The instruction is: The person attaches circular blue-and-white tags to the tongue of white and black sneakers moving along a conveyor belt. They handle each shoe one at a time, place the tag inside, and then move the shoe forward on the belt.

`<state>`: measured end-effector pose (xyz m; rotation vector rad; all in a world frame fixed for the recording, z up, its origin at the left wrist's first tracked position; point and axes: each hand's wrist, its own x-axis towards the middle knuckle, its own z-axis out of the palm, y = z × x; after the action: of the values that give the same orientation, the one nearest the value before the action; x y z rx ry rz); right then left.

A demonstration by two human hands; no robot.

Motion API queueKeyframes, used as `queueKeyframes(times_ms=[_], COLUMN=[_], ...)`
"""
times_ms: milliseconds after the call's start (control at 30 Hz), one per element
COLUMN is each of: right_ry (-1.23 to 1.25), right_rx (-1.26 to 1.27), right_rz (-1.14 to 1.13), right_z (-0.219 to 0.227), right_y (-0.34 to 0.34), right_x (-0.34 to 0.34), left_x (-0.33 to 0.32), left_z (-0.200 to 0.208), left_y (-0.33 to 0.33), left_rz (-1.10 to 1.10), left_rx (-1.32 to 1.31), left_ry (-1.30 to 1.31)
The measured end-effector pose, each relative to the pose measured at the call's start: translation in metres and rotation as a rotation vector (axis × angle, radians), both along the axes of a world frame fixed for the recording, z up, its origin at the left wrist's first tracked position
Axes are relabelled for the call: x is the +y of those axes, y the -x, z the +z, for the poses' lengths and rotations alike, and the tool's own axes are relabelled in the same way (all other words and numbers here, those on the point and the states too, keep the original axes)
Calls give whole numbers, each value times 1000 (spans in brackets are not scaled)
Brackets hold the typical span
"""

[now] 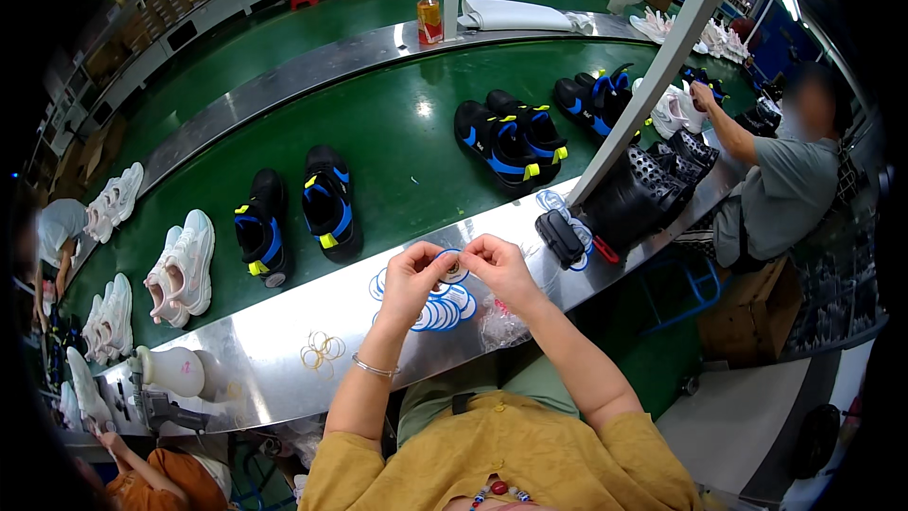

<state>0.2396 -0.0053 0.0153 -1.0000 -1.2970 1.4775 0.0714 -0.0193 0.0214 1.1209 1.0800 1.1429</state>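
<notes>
My left hand [416,276] and my right hand [499,271] are close together over the metal bench edge [274,350]. Between their fingertips they pinch a small round tag [455,273] with a blue rim; its details are too small to tell. Under and beside my hands lies a fanned pile of round white tags [437,314] with blue rims. A crumpled clear plastic bag [501,325] rests by my right wrist. Farther left, several thin yellow rubber bands [323,350] lie loose on the metal.
Black-and-blue shoes [328,199] and white shoes [183,270] stand on the green conveyor belt [407,170]. To the right are a black case [560,237], black boots [643,189] and a slanted post [653,76]. A spray gun [165,397] lies left; co-workers [785,189] sit at both sides.
</notes>
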Motion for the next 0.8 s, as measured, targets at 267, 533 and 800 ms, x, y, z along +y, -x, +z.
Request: queueKeyframes(times_ms=[267,533,800], right_ry=[-119,-466,-709], right_rx=[-130,-470,-663], right_rz=[-138,-301,-314], right_z=[-2,27,27], right_y=[7,2,5], right_x=[-12,-17,-13], left_x=[-6,-6,-6], left_z=[-13,-8,-9], left_y=[-28,-26,-39], left_rz=[261,302,299], left_rx=[-402,-126,136], left_ry=[71,-44,-239])
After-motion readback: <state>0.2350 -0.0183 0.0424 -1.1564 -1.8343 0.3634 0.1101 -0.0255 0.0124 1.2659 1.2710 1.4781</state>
